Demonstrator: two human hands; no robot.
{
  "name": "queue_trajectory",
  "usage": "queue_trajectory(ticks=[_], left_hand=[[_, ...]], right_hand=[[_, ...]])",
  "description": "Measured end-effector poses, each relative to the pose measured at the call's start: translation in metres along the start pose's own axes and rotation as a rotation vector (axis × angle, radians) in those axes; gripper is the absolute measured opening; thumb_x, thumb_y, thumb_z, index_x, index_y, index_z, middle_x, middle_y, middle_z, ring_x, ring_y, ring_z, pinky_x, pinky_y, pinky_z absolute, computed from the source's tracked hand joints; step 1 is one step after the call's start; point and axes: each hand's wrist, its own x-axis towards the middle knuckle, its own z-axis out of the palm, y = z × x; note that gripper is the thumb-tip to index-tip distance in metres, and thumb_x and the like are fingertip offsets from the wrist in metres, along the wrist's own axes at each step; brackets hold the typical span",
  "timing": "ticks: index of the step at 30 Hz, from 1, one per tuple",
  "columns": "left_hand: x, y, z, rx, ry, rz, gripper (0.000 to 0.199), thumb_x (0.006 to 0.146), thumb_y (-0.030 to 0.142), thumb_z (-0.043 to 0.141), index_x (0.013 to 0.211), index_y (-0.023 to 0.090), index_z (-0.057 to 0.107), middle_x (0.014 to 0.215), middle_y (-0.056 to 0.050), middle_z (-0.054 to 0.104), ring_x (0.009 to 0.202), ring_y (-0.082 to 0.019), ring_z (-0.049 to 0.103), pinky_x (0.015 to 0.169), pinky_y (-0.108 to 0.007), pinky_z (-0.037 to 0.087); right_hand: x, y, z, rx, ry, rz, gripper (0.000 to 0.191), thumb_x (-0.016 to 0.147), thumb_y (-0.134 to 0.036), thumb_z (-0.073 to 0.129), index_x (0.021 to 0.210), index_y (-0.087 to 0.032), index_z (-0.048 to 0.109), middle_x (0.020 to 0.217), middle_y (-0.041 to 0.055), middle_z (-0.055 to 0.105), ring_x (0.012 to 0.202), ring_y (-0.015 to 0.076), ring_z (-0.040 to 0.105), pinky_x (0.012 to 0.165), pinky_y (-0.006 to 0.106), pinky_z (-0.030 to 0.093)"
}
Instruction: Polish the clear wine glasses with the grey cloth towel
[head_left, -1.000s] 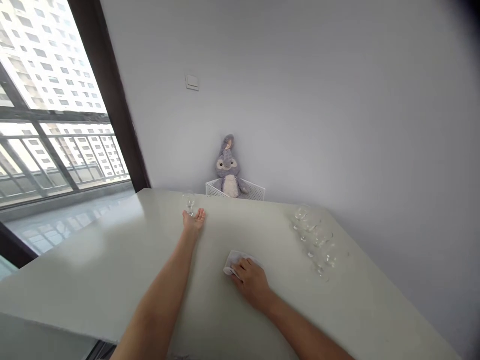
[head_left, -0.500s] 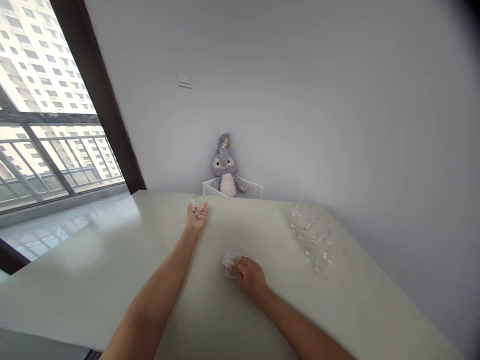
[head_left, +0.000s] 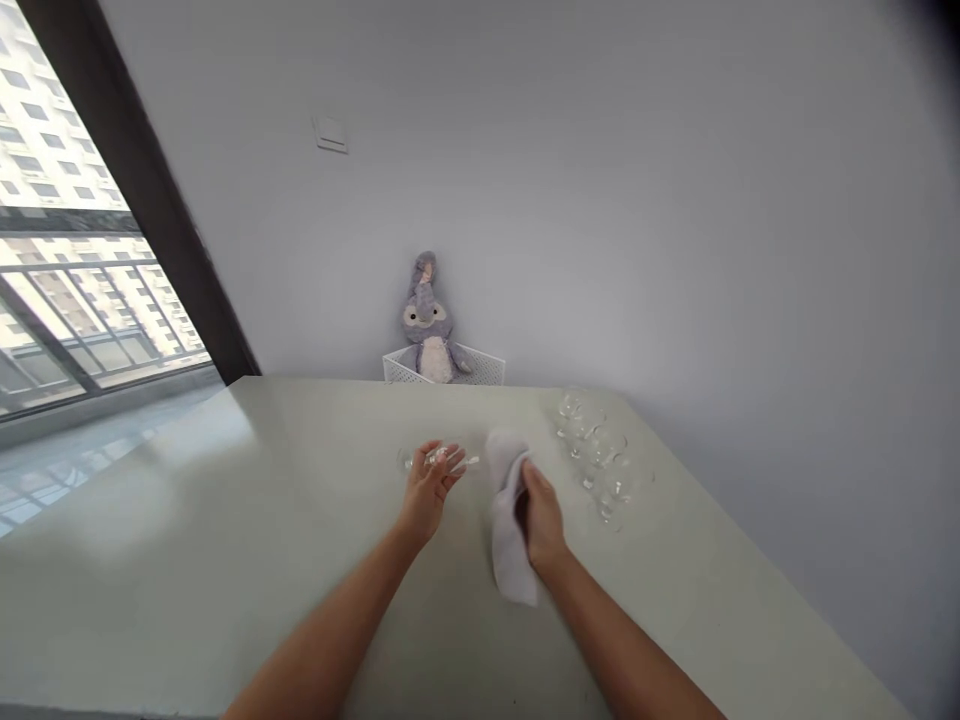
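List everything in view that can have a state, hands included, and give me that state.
Left hand: curled around a clear glass.
Clear glass: held lying sideways.
Right hand: closed on a cloth.
Cloth: bunched in the grip, lower end hanging loose.
Other glasses: standing upright in a row.
Plush toy: sitting upright in a basket.
Basket: occupied by the toy.
Wall switch: too small to tell.

The person's bare left forearm (head_left: 337, 615) and bare right forearm (head_left: 626, 630) both taper toward slim wrists (head_left: 409, 536); the bare left hand (head_left: 429, 488) shows slender fingers (head_left: 439, 468), and the right hand (head_left: 544, 512) is bare too.
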Motion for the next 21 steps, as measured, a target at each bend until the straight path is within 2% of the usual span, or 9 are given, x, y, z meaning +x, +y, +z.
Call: queue_trajectory(ticks=[3, 6, 9, 12, 15, 17, 19, 21], left_hand=[[-0.005, -0.006, -0.002, 0.097, -0.006, -0.036, 0.036, 0.074, 0.038, 0.057, 0.103, 0.022, 0.042, 0.11, -0.008, 0.056, 0.095, -0.019, 0.057, 0.078, -0.033, 0.046], [-0.008, -0.009, -0.005, 0.269, -0.029, -0.034, 0.042, 0.074, 0.042, 0.056, 0.108, 0.021, 0.042, 0.104, -0.008, 0.057, 0.081, -0.017, 0.059, 0.069, -0.03, 0.047], [-0.009, -0.014, -0.008, 0.494, -0.112, -0.014, 0.043, 0.072, 0.043, 0.057, 0.107, 0.02, 0.047, 0.082, -0.002, 0.059, 0.071, -0.015, 0.056, 0.064, -0.027, 0.046], [-0.009, -0.014, -0.01, 0.665, -0.148, 0.009, 0.041, 0.073, 0.042, 0.055, 0.108, 0.02, 0.05, 0.075, -0.001, 0.057, 0.067, -0.014, 0.053, 0.062, -0.026, 0.044], [-0.008, -0.003, -0.009, 0.622, -0.305, -0.028, 0.048, 0.074, 0.039, 0.055, 0.118, 0.021, 0.047, 0.091, -0.005, 0.059, 0.08, -0.016, 0.055, 0.072, -0.028, 0.045], [-0.008, 0.007, -0.007, 0.532, -0.398, -0.046, 0.052, 0.074, 0.037, 0.057, 0.122, 0.023, 0.043, 0.106, -0.007, 0.056, 0.092, -0.018, 0.053, 0.08, -0.029, 0.043], [-0.008, 0.012, -0.006, 0.491, -0.393, -0.04, 0.051, 0.073, 0.036, 0.058, 0.121, 0.023, 0.045, 0.106, -0.007, 0.056, 0.092, -0.017, 0.054, 0.08, -0.029, 0.044], [-0.006, 0.012, -0.009, 0.533, -0.317, -0.058, 0.044, 0.075, 0.04, 0.055, 0.115, 0.02, 0.051, 0.087, -0.005, 0.06, 0.075, -0.015, 0.056, 0.067, -0.026, 0.048]], right_hand=[[-0.013, 0.008, 0.012, -0.176, -0.278, -0.068, 0.035, 0.079, -0.046, 0.047, 0.099, -0.019, 0.058, 0.088, 0.003, 0.061, 0.079, 0.0155, 0.054, 0.071, 0.027, 0.043], [-0.018, 0.016, 0.016, -0.331, -0.437, -0.076, 0.039, 0.071, -0.04, 0.059, 0.104, -0.019, 0.056, 0.086, 0.002, 0.061, 0.076, 0.0148, 0.053, 0.068, 0.025, 0.043], [-0.016, 0.025, 0.016, -0.31, -0.408, 0.048, 0.03, 0.067, -0.039, 0.062, 0.087, -0.017, 0.06, 0.067, -0.0013, 0.059, 0.059, 0.0121, 0.051, 0.055, 0.023, 0.041], [-0.011, 0.03, 0.015, -0.081, -0.295, 0.17, 0.027, 0.07, -0.042, 0.058, 0.078, -0.017, 0.059, 0.059, -0.0018, 0.057, 0.049, 0.0116, 0.049, 0.047, 0.023, 0.039], [-0.007, 0.025, 0.013, 0.148, -0.26, 0.312, 0.032, 0.073, -0.046, 0.053, 0.083, -0.016, 0.058, 0.062, 0.0013, 0.06, 0.051, 0.0138, 0.053, 0.048, 0.025, 0.041], [-0.006, 0.021, 0.012, 0.159, -0.286, 0.365, 0.035, 0.076, -0.048, 0.048, 0.083, -0.016, 0.058, 0.062, 0.0025, 0.06, 0.052, 0.0144, 0.055, 0.05, 0.026, 0.043], [-0.01, 0.021, 0.011, 0.057, -0.341, 0.314, 0.035, 0.079, -0.047, 0.044, 0.088, -0.016, 0.058, 0.063, 0.0024, 0.06, 0.052, 0.0143, 0.054, 0.05, 0.026, 0.043], [-0.016, 0.026, 0.012, -0.188, -0.427, 0.155, 0.03, 0.08, -0.042, 0.045, 0.092, -0.018, 0.057, 0.069, 0.0028, 0.062, 0.056, 0.0148, 0.056, 0.052, 0.026, 0.044]])
